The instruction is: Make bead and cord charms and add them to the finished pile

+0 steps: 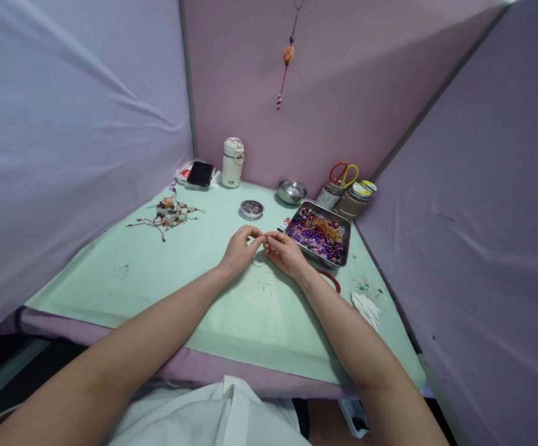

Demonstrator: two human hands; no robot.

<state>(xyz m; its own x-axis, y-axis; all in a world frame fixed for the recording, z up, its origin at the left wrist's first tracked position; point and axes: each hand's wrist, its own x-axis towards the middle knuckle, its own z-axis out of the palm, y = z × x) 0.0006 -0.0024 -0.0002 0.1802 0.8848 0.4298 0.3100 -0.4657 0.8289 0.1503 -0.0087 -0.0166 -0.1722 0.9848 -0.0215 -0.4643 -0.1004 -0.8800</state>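
Note:
Over the middle of the table, my left hand [240,253] and my right hand [284,253] meet at the fingertips, thumbs and forefingers pinched. A thin cord [259,265] hangs in a small loop below the fingers and seems to run up into both pinches. Whether a bead is on it is too small to tell. Just beyond my right hand sits a metal tray [315,255] of purple, dark and orange beads, with golden cord lying on top. A round clear dish [251,210] of small pieces stands ahead of my hands.
Finished-looking beaded strings [169,212] lie in a pile at the left. At the back are a phone [201,174], a white bottle [232,163], a steel bowl [291,192], scissors [343,175] in a container and a lidded jar [356,199]. A red-handled tool [333,281] and white tissue [366,308] lie right.

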